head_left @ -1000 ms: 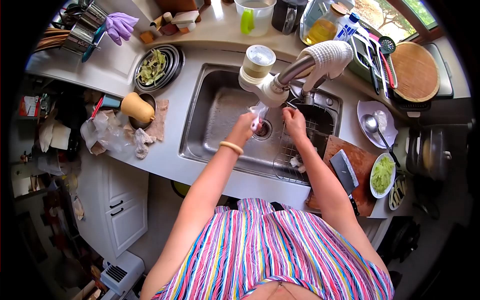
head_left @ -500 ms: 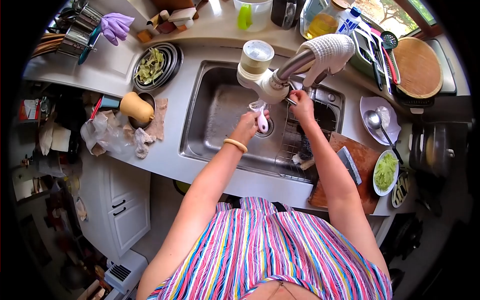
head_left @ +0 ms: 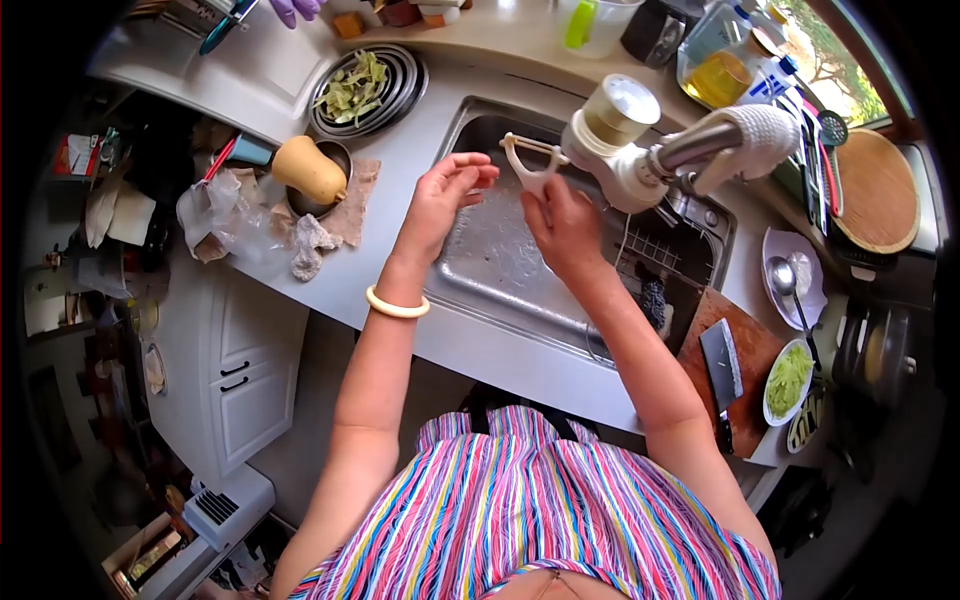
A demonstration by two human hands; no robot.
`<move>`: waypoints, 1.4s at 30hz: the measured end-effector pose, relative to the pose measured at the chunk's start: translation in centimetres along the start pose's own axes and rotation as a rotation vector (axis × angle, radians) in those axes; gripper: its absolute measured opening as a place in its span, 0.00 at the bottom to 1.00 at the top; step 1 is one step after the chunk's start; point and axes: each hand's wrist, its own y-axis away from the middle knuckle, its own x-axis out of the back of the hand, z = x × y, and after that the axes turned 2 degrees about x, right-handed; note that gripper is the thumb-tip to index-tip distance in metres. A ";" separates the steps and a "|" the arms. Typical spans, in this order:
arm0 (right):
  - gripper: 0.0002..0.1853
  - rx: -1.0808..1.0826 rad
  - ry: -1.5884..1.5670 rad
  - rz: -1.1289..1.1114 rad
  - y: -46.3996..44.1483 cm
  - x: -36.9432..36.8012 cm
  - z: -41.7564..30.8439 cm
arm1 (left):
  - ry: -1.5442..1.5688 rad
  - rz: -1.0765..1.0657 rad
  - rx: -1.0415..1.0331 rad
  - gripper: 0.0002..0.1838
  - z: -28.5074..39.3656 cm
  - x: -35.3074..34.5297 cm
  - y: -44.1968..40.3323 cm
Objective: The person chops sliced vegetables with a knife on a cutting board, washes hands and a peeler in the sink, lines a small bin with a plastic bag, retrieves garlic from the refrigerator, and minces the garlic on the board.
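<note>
Over the steel sink (head_left: 500, 250), my right hand (head_left: 568, 225) grips the handle of a white Y-shaped peeler (head_left: 530, 165), its blade end pointing up and left. My left hand (head_left: 448, 195), with a cream bangle on the wrist, hovers above the sink's left edge, empty, fingers slightly curled and apart. It does not touch the peeler. Just right of the peeler is the faucet's white filter unit (head_left: 615, 150). A butternut squash (head_left: 310, 170) rests on a metal bowl to the left of the sink.
Stacked metal bowls (head_left: 404, 95) with peelings stand behind left. Plastic bags (head_left: 240, 220) lie on the left counter. At right are a cleaver (head_left: 722, 365) on a wooden board (head_left: 758, 345), a bowl of shredded greens (head_left: 788, 382), a lilac dish with a ladle (head_left: 815, 290) and a wire rack (head_left: 650, 250).
The peeler has passed from my left hand to my right, which has let go of the faucet lever. My left hand has moved left and opened. The view has shifted.
</note>
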 end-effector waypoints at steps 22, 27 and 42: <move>0.16 -0.401 -0.559 -0.316 14.1 5.0 2.2 | -0.444 1.048 -0.309 0.13 -16.4 4.1 24.9; 0.22 -0.441 -0.860 -0.235 21.4 12.8 -4.0 | -0.819 0.507 0.447 0.21 -28.4 -0.7 30.0; 0.07 -0.476 -0.582 -0.367 37.1 9.3 -6.1 | -0.647 0.332 0.132 0.13 -37.9 -3.9 25.7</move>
